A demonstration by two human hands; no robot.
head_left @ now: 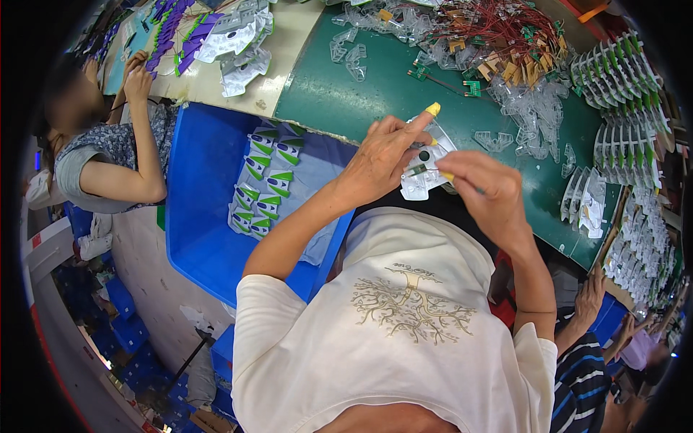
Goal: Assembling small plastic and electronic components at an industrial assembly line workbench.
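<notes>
We hold a clear plastic blister tray (426, 167) above the green tabletop (375, 94): our left hand (382, 159) grips its edge to steady it, our right hand (485, 189) pinches a small part against it.

The scene is seen from a single head-worn fisheye camera, pointed steeply down over the wearer's chest. The green bench (375, 94) is viewed from close above, its straight edges bent toward the dark round rim.
</notes>
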